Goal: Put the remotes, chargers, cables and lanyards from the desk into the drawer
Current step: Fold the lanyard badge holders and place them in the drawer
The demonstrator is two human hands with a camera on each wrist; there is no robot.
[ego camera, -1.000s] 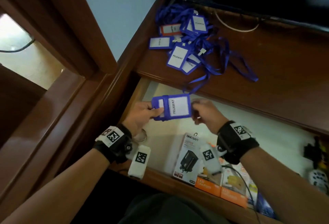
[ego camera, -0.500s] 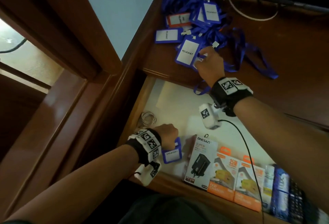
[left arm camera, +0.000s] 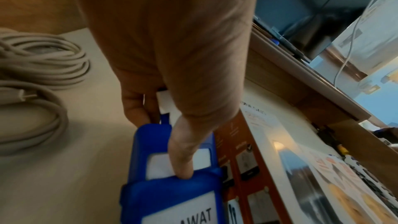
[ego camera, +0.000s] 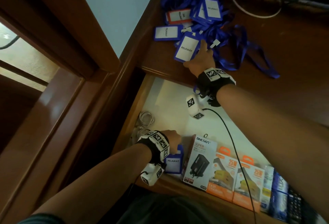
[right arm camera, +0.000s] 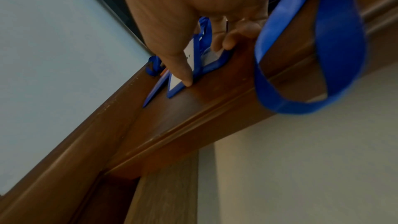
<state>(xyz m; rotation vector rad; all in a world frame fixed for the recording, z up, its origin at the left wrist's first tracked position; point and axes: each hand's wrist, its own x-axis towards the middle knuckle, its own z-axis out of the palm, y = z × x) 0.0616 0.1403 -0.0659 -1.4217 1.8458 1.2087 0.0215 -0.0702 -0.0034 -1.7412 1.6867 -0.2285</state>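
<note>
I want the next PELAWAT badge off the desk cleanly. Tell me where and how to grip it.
Grip the PELAWAT badge by its near short edge, coming from the drawer side. The right hand is already there, thumb against that edge. It lies flat with this end clear of the pile, while its far end runs into the tangled blue straps, so draw it out gently.

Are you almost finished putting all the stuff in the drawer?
Not yet. Already in the drawer: coiled white cables and boxed chargers. In hand: the left hand holds a blue PELAWAT badge in the drawer beside the boxes, while the right hand takes hold of another blue badge on the desk. Left: the heap of blue lanyards and badges there.
</note>
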